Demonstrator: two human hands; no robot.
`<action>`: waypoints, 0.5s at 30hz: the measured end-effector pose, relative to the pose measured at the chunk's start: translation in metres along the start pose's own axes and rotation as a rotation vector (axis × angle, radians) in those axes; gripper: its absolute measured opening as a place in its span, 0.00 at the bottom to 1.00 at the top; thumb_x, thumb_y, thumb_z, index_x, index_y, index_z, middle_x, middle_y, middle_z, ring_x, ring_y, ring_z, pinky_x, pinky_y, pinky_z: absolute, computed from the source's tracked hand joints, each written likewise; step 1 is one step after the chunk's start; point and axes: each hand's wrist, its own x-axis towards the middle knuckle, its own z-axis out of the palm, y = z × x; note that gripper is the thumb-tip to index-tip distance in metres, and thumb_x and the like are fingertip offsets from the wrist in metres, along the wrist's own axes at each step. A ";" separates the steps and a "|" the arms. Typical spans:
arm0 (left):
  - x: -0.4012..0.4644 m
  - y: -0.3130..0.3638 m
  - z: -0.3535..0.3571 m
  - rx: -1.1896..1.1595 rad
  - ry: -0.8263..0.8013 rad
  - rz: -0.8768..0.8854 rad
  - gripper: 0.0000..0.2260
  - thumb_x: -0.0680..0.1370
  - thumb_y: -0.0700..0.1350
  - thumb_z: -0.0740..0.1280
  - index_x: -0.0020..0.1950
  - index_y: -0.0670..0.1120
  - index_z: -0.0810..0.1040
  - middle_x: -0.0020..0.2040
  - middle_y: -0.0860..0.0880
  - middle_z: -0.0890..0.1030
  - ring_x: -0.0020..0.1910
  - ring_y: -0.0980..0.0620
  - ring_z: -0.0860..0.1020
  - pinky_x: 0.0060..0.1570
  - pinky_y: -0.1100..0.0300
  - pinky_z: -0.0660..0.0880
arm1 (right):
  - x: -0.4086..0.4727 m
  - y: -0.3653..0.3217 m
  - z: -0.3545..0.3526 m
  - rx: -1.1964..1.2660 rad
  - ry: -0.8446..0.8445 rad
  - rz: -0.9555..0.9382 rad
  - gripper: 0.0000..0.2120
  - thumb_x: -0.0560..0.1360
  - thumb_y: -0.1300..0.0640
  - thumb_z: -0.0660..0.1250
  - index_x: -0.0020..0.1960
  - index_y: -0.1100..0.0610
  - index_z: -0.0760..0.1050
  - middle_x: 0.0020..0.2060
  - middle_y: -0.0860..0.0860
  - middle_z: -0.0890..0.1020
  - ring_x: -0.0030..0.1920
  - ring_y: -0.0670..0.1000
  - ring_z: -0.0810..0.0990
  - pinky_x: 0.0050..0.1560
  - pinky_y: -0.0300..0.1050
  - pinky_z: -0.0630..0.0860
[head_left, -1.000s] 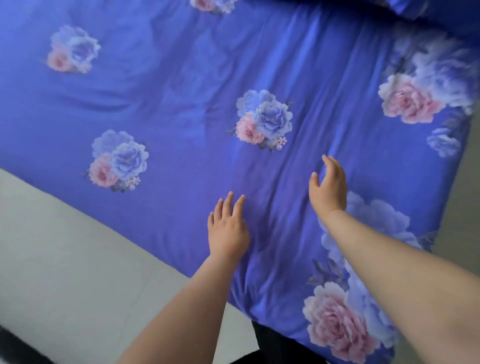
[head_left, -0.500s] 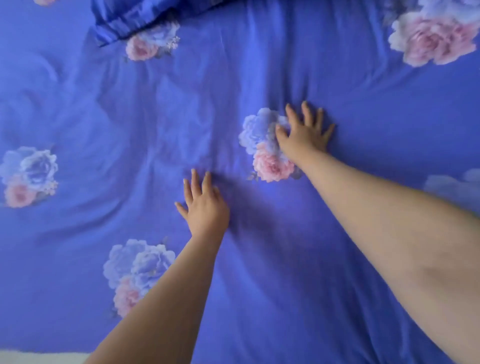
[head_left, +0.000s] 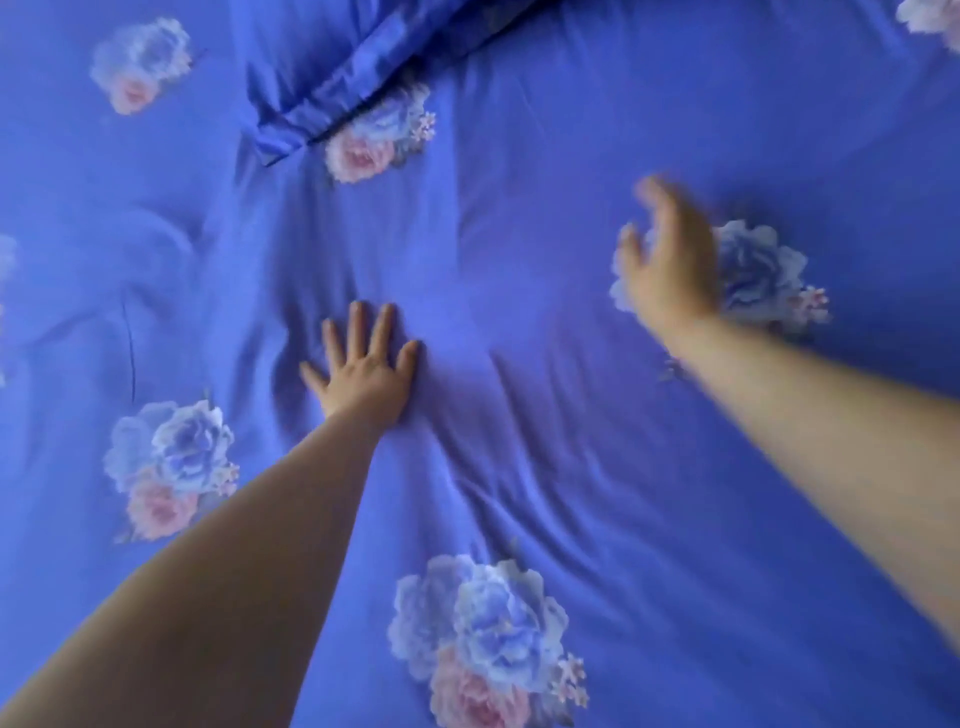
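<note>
A blue bedsheet (head_left: 519, 208) printed with pink and pale blue flowers fills the whole view and shows soft wrinkles around the middle. My left hand (head_left: 363, 369) lies flat on the sheet with fingers spread and straight, pressing down beside a bunch of creases. My right hand (head_left: 670, 265) is blurred by motion at the right, fingers loosely extended, over a printed flower; whether it touches the cloth I cannot tell.
A folded or bunched edge of shiny blue fabric (head_left: 332, 98), perhaps a pillow or quilt corner, lies at the top left of centre. Wrinkles (head_left: 545, 457) run diagonally below and between my arms.
The view has moved further over the bed; the floor edge is gone. My right hand has swept to the right off the central flower. My left hand has spread flat.
</note>
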 end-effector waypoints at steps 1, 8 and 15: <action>-0.002 -0.027 0.004 -0.044 0.014 -0.121 0.28 0.77 0.67 0.47 0.76 0.64 0.44 0.78 0.59 0.40 0.77 0.48 0.38 0.69 0.33 0.40 | 0.027 0.018 0.001 -0.109 0.001 0.186 0.28 0.76 0.47 0.56 0.70 0.62 0.66 0.69 0.62 0.69 0.70 0.61 0.67 0.70 0.55 0.61; -0.021 -0.146 0.002 -0.210 0.060 -0.592 0.29 0.80 0.58 0.48 0.78 0.48 0.52 0.79 0.51 0.47 0.77 0.44 0.46 0.72 0.40 0.46 | -0.131 -0.146 0.118 -0.214 -0.516 -0.348 0.32 0.74 0.37 0.58 0.75 0.48 0.61 0.76 0.52 0.59 0.76 0.59 0.52 0.73 0.65 0.43; -0.014 -0.032 -0.006 0.037 0.024 0.369 0.26 0.80 0.61 0.53 0.76 0.63 0.48 0.78 0.57 0.44 0.77 0.50 0.42 0.72 0.40 0.43 | -0.282 -0.203 0.058 0.382 -1.157 -0.995 0.12 0.78 0.51 0.65 0.48 0.58 0.81 0.49 0.56 0.83 0.52 0.59 0.80 0.57 0.56 0.74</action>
